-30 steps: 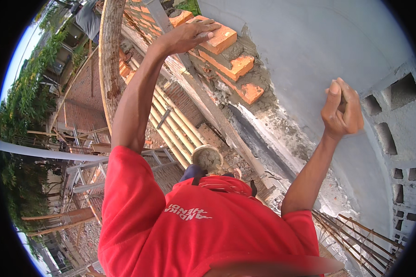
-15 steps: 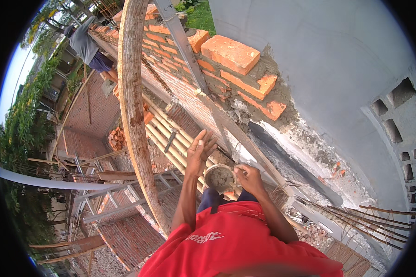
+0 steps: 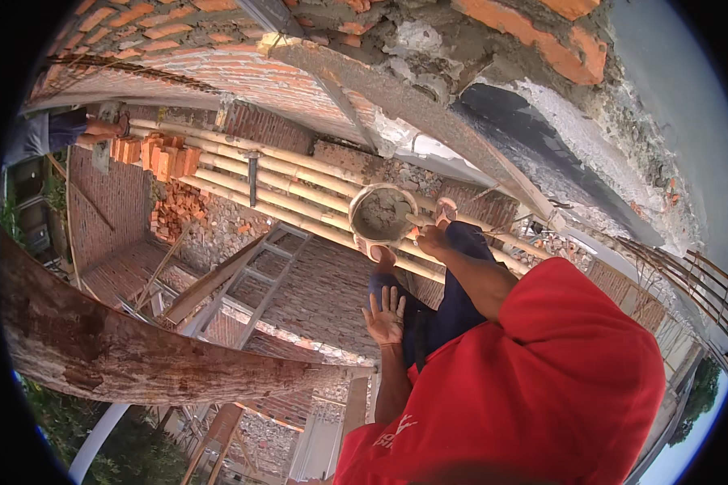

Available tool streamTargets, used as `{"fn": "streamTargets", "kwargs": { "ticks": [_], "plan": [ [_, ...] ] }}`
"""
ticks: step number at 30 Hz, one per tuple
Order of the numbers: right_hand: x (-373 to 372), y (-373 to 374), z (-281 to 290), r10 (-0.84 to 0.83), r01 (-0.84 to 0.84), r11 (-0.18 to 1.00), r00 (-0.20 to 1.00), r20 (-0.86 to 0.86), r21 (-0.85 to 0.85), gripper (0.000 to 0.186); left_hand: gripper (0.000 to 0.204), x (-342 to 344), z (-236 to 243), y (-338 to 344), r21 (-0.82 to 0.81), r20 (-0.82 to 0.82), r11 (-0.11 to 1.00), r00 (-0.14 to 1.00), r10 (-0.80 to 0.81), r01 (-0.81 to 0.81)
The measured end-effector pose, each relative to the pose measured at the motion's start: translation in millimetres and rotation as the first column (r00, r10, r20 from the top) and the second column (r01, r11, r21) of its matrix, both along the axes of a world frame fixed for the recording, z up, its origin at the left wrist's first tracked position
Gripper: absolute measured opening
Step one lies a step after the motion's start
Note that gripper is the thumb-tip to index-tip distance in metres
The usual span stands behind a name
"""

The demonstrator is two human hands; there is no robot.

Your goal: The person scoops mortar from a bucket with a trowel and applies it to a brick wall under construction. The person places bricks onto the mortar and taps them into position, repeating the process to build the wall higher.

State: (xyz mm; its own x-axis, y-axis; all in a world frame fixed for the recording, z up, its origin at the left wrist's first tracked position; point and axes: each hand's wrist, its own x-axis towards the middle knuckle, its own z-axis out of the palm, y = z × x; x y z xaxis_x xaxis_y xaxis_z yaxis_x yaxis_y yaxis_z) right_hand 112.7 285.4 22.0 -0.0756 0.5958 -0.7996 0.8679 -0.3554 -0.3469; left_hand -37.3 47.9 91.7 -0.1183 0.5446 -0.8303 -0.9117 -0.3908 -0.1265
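My right hand [image 3: 433, 240] is closed at the near right rim of a round bucket [image 3: 353, 212]. It grips what looks like a trowel, mostly hidden by the hand and the grey mortar [image 3: 378, 217] inside the bucket. Lower and to the left, my left hand [image 3: 386, 317] is held up with its fingers spread and its palm showing, holding nothing. The bucket rests on bamboo poles [image 3: 299, 190] laid side by side, close to my feet.
Stacked bricks [image 3: 166, 158] sit on the poles near another person's legs [image 3: 97, 128]. A brick wall [image 3: 194, 61] and slanted beam [image 3: 429, 105] run above. A curved wooden post [image 3: 154, 364] crosses the lower left. Below are a ladder [image 3: 255, 279] and loose bricks [image 3: 178, 214].
The view has swung down and turned toward the poles and bucket. My right hand has moved over the bucket's edge; my left hand has dropped below the bucket, palm facing up.
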Motion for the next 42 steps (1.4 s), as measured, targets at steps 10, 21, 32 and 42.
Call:
{"fn": "streamTargets", "kwargs": {
  "ticks": [10, 21, 32, 42],
  "plan": [
    [-33, -37, -163, -0.043, 0.066, 0.995, 0.959, 0.28, -0.07, 0.06, 0.063, -9, -11, -6, 0.169, -0.098, 0.97, 0.983, -0.158, 0.173],
    [-33, -25, -233, -0.06, 0.065, 0.998, 0.961, 0.269, -0.009, 0.043, 0.062, -32, -15, -36, 0.078, -0.146, 0.969, 0.964, -0.223, 0.236],
    [50, -32, 201, -0.681, 0.454, 0.715, 0.281, -0.676, -0.531, 0.032, 0.047, -49, 61, 116, -0.179, -0.489, 0.91, 0.769, -0.412, 0.374],
    [79, 136, 557, 0.34, 0.216, 0.227, 0.896, -0.285, 0.95, 0.053, 0.035, -31, 250, 309, 0.069, -0.947, 0.854, 0.303, -0.107, 0.516]
  ]
}}
